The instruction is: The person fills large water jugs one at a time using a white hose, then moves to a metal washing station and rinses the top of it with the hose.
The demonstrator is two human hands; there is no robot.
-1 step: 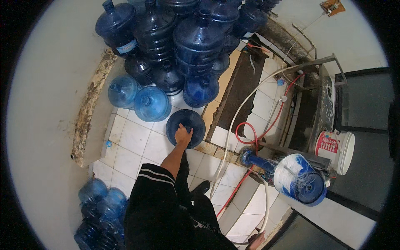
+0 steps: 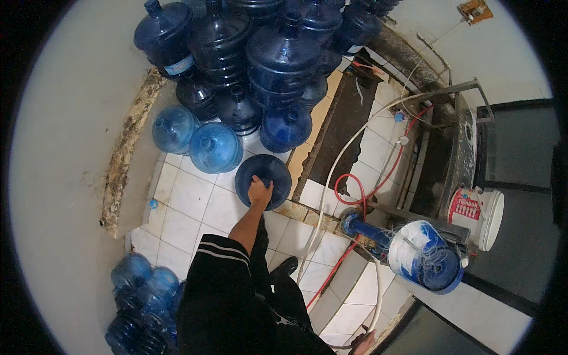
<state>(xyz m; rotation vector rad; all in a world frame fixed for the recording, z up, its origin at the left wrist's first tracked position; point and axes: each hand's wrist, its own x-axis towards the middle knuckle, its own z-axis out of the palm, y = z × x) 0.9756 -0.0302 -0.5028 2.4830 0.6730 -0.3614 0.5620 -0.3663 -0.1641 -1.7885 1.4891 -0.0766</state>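
My left hand [image 2: 261,191] grips the neck area of a dark blue water jug [image 2: 247,172], seen from above on white tiles. Two light blue jugs [image 2: 214,155] sit just beyond it, beside a deeper blue jug [image 2: 284,132]. At the bottom right, my right hand [image 2: 363,342] is at the lower end of a white hose [image 2: 377,302]; its fingers are too small and partly hidden to make out whether they grip it.
Stacked jugs [image 2: 279,65] crowd the back; more [image 2: 131,275] stand lower left. A red hose [image 2: 362,189] crosses the right side, near a paint-stained bucket [image 2: 414,248], another white bucket [image 2: 490,219] and metal framing. A dark trough [image 2: 330,148] runs through the tiles.
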